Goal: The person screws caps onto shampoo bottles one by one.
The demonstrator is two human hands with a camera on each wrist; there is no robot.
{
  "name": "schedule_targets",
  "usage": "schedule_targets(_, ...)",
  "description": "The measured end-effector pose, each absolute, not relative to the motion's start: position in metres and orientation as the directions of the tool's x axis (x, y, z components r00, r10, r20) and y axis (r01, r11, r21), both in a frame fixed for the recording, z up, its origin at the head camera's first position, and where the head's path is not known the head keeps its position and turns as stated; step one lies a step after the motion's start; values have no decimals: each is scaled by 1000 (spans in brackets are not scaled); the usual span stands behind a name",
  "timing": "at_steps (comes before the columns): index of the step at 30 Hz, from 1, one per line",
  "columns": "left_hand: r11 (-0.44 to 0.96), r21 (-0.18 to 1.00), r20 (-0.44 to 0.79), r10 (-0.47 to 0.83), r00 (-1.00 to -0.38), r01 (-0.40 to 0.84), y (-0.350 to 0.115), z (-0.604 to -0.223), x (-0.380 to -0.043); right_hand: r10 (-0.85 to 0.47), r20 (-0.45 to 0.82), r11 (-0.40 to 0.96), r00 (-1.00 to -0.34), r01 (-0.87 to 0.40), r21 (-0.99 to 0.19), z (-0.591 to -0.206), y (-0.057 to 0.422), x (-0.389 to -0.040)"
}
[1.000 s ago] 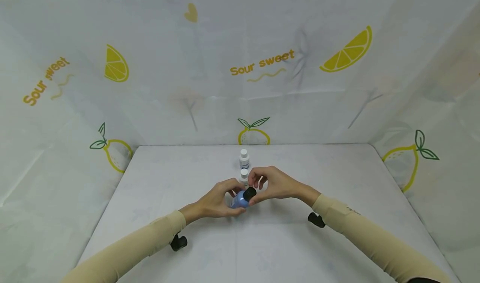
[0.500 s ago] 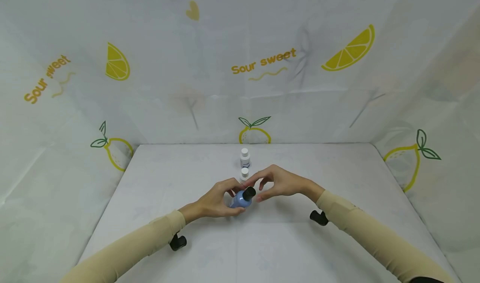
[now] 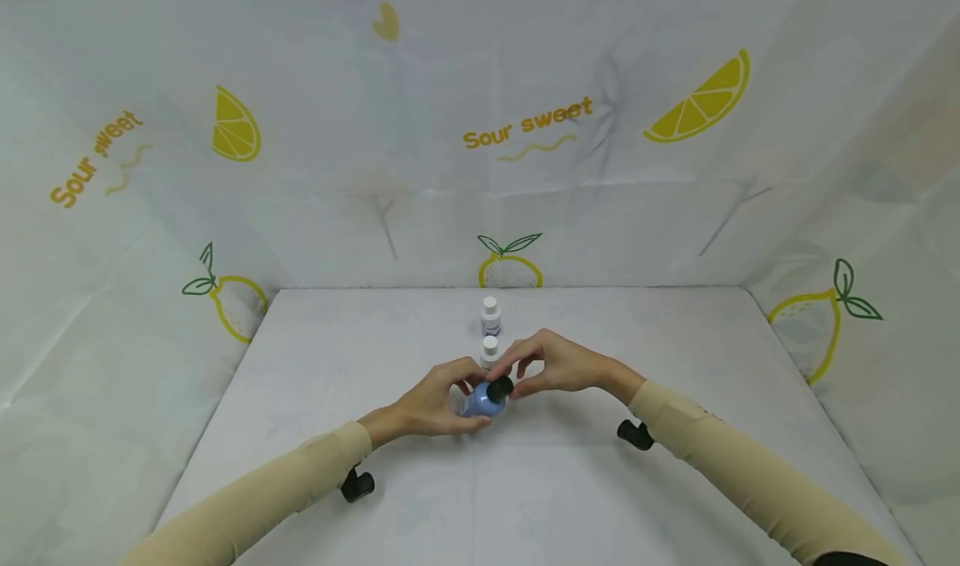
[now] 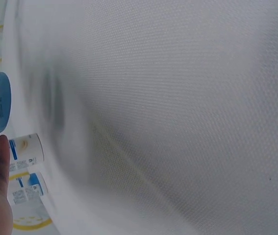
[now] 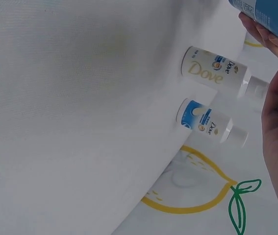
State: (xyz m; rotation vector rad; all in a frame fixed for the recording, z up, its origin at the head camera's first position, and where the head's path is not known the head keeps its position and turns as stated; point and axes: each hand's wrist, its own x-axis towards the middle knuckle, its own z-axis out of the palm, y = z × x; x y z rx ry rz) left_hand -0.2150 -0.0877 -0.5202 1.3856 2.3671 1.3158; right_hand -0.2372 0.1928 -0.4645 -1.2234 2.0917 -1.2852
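Note:
In the head view, my left hand (image 3: 438, 399) grips a small blue bottle (image 3: 480, 401) around its body. The bottle tilts to the right, held above the table, and its base faces the camera in the left wrist view. My right hand (image 3: 558, 364) has thumb and index finger on either side of the bottle's black cap (image 3: 500, 388), pinching it. Just behind the hands stands a white Dove bottle (image 5: 214, 71), partly hidden by them in the head view. Farther back is a second white Dove bottle (image 3: 491, 318), upright with its cap on.
A white cloth covers the table (image 3: 360, 333), with a lemon-patterned curtain (image 3: 420, 132) rising behind and at both sides. Black wrist camera mounts (image 3: 357, 486) hang beneath the sleeves.
My right thumb came away from the black cap half a second ago and has closed back against it. My left hand and the blue bottle stay almost in place.

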Motion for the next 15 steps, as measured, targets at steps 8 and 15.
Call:
schedule_targets(8,202,714,332,746,-577,671,-88,-519,-215,-812,119,223,-572,-492,-841,-462,192,-235)
schedule_targets(15,206,712,330,745,-580,671,-87,-521,-214,-798,112,250,-592,-495,-832,-460,190,-232)
